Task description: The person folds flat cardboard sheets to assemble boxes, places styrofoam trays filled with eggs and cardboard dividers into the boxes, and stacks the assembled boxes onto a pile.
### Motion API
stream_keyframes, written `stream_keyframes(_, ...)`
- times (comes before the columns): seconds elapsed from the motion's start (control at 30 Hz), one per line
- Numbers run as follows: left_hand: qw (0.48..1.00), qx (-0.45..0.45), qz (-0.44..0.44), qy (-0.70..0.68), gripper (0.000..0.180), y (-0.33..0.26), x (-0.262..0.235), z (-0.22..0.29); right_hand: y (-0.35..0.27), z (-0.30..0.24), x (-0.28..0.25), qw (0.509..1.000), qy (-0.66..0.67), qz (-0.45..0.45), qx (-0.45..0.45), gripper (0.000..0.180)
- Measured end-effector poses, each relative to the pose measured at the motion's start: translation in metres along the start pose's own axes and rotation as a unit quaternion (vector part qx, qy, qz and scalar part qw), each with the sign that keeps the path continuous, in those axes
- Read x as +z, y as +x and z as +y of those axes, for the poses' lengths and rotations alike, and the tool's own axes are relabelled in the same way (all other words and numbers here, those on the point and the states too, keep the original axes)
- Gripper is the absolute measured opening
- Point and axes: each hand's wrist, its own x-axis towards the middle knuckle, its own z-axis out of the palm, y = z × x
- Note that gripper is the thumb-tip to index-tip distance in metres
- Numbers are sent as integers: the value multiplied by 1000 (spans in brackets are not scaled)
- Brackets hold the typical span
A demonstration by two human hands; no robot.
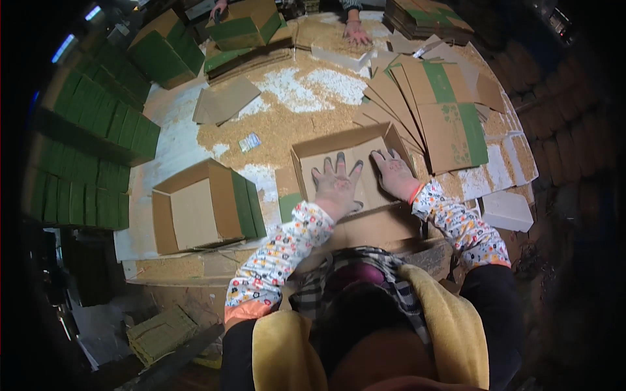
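Note:
An open-topped brown cardboard box (339, 141) stands on the table before me. Both my hands wear pinkish gloves with dark fingertips. My left hand (336, 188) lies flat with fingers spread, pressing on the cardboard at the box's bottom. Toward the box's right end, my right hand (395, 177) reaches in over the near right corner with its fingers stretched out. Neither one grips anything. To the left sits another open box (195, 208) with a green outer side. Right of my box, a fanned stack of flat brown-and-green cartons (453, 124) leans outward.
Sawdust-like bits (280, 130) cover much of the white table. Flat cardboard sheets (225, 101) lie far left. Green boxes (98, 117) are stacked at left. Across the table are a co-worker's gloved hand (356, 32) and another hand (220, 8) by a box. A white block (507, 211) sits right.

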Motion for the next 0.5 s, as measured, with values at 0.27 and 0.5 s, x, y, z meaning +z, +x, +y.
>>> stream_keyframes(0.27, 949, 52, -126, -285, 54, 44, 9, -50, 30, 20, -25, 956, 193, -169, -142, 59)
stream_keyframes(0.5, 745, -350, 134, -551, 47, 5, 114, -91, 27, 141, 4, 898, 409, -161, -2, 74)
